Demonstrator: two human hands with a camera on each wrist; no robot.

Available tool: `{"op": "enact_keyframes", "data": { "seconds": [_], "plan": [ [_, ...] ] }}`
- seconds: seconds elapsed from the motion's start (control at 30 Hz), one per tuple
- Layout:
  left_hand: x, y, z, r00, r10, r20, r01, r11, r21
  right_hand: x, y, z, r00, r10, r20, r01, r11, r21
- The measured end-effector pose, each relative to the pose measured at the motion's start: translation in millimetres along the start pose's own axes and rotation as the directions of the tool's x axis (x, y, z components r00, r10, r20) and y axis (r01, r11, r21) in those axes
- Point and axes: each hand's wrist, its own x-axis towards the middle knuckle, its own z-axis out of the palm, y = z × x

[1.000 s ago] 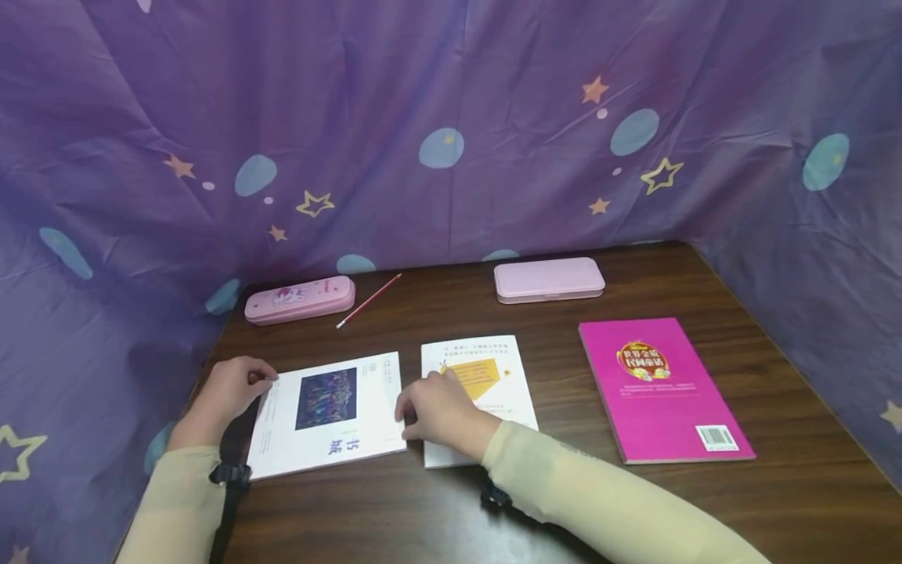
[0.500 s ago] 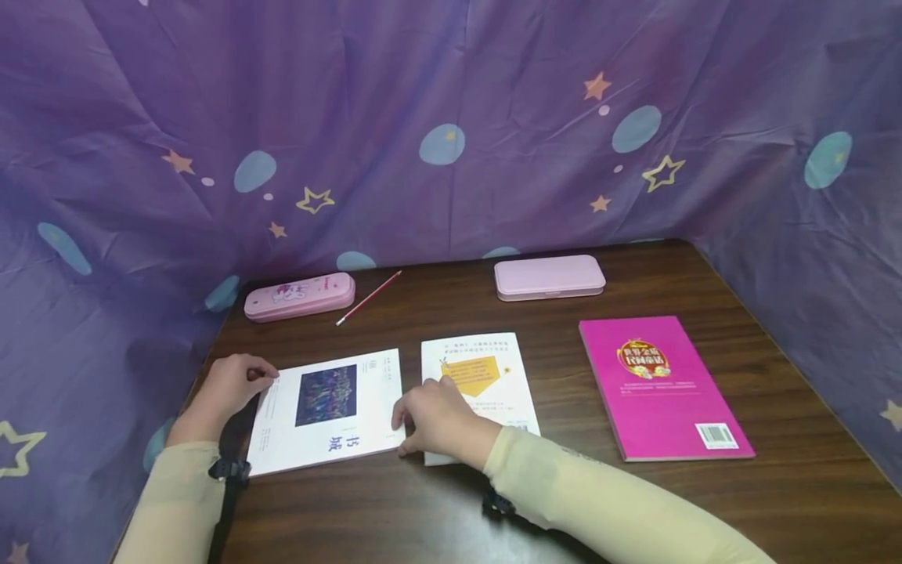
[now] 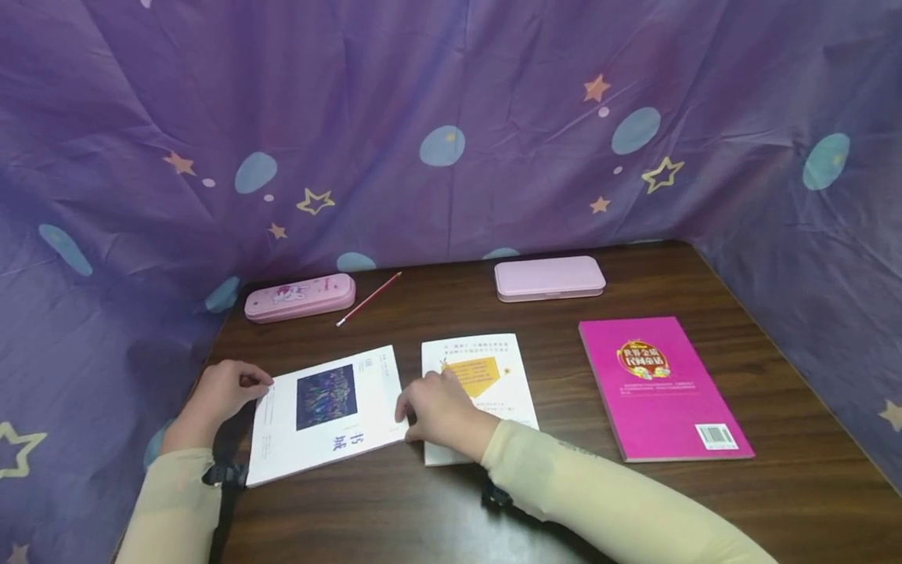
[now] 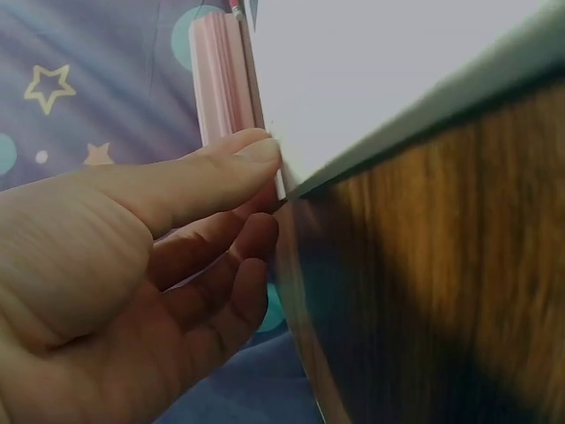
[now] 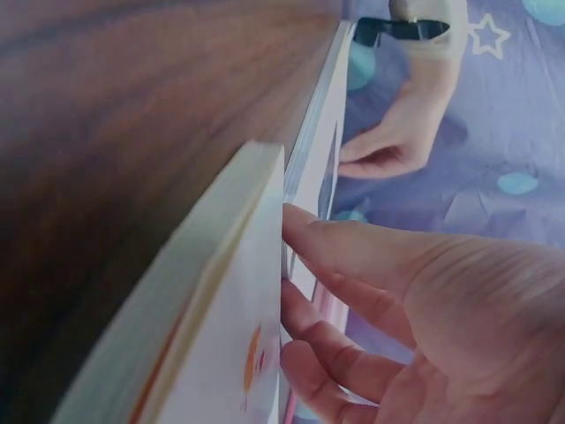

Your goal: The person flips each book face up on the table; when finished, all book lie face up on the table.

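The left hand (image 3: 221,395) sits at about 8 o'clock in the head view, forearm in a beige sleeve running down toward 7 o'clock, a dark strap round the wrist. Its fingers are curled, thumb tip and fingertips (image 4: 256,155) pinching an edge. The right hand (image 3: 440,411) lies near 6 o'clock, its sleeved forearm coming in from 4 o'clock. Its back faces up, fingers bent, with thumb and fingertips (image 5: 305,225) pressed against an edge toward 9 o'clock.
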Motion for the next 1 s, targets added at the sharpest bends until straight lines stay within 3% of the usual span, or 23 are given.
{"op": "enact_keyframes", "data": {
  "seconds": [0.17, 0.5, 0.83, 1.0],
  "plan": [
    [-6.5, -5.1, -2.5, 1.000, -0.004, 0.028, 0.004, 1.000, 0.002, 7, 6, -2, 1.000, 0.016, -0.004, -0.015, 0.999, 0.030],
    [-19.2, -17.9, -7.2, 0.996, 0.078, 0.049, -0.077, 0.997, -0.026, 23, 14, -6, 0.999, 0.040, -0.027, -0.039, 0.999, 0.037],
    [-30.6, -19.0, -9.4, 0.983, 0.145, 0.111, -0.137, 0.988, -0.072, 40, 17, -7, 0.996, 0.069, -0.060, -0.068, 0.998, 0.014],
    [-36.7, -18.7, -11.6, 0.967, 0.181, 0.179, -0.161, 0.980, -0.120, 49, 20, -9, 0.994, 0.077, -0.074, -0.076, 0.997, 0.019]
  ]
}}
